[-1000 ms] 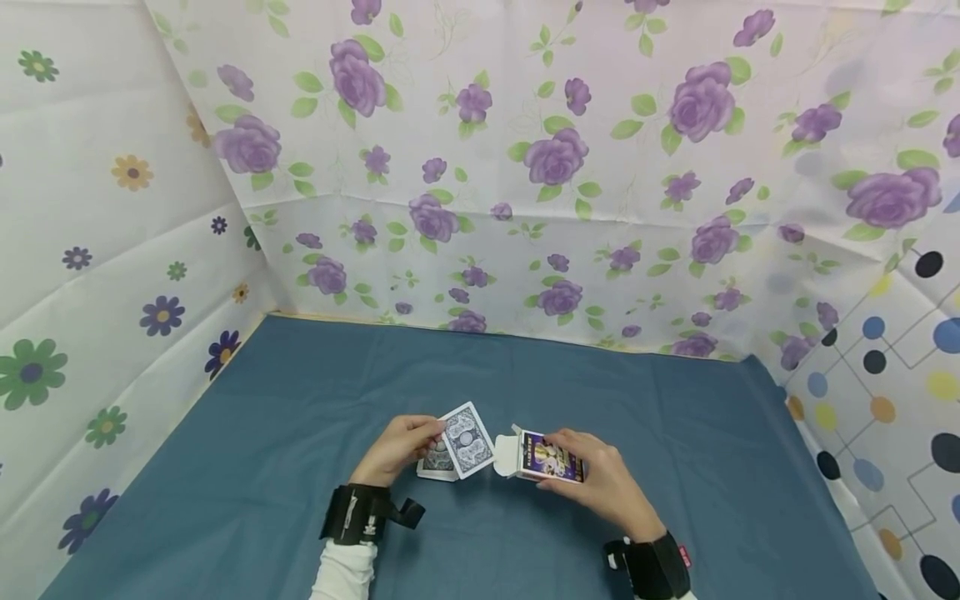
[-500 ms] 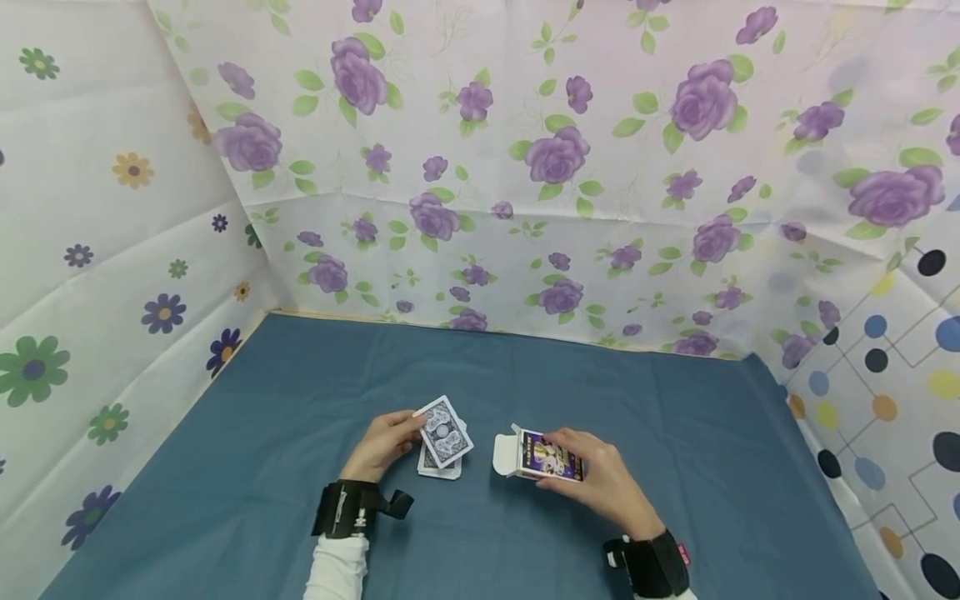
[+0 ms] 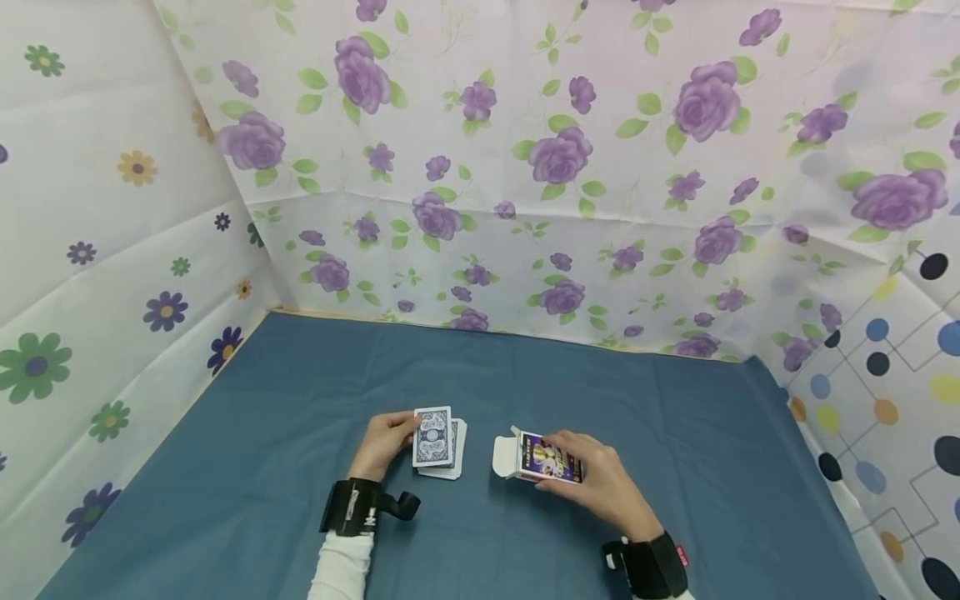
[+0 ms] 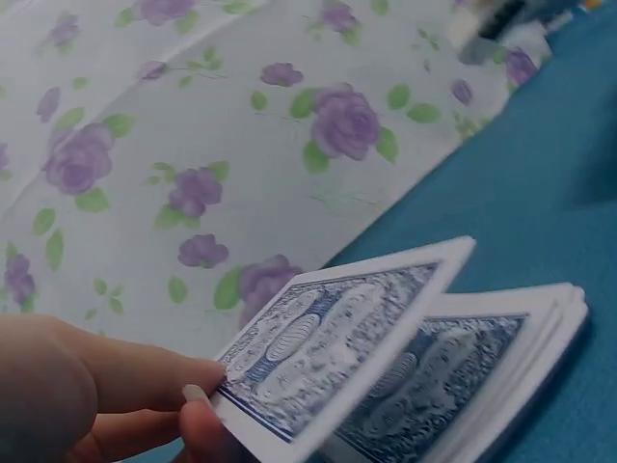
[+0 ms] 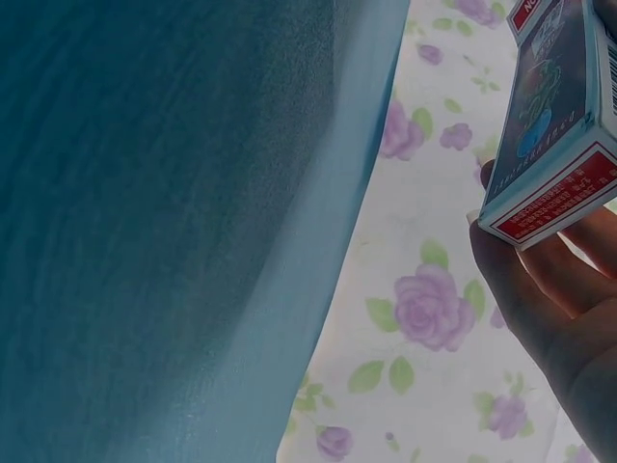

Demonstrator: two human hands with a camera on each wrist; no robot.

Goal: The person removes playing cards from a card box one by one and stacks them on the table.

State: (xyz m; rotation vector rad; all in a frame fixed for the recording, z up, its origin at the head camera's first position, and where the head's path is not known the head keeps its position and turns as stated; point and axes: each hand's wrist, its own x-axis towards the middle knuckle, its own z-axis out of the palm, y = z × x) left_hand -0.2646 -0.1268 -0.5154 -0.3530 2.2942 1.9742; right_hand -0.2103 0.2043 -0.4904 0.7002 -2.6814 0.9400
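My left hand (image 3: pixel 381 443) pinches a few playing cards (image 3: pixel 432 437) with blue patterned backs at their left edge. They hover over a stack of playing cards (image 3: pixel 454 468) on the table; the left wrist view shows the held cards (image 4: pixel 333 338) tilted above the stack (image 4: pixel 540 357). To the right, my right hand (image 3: pixel 596 471) grips a card box (image 3: pixel 551 457) by its sides, thumb at the near edge. The box's white flap (image 3: pixel 506 456) hangs out toward the cards. In the right wrist view the box (image 5: pixel 549 106) shows its dark side and red end panel.
A blue cloth (image 3: pixel 480 367) covers the table. Behind it hangs a white sheet with purple roses (image 3: pixel 558 158). Floral (image 3: pixel 33 367) and dotted (image 3: pixel 885 408) sheets close off the left and right sides. Black straps (image 3: pixel 352 507) circle both wrists.
My left hand has drawn the pinched cards left, away from the box flap, and turned them nearly straight over the stack. The right hand and box have stayed in place.
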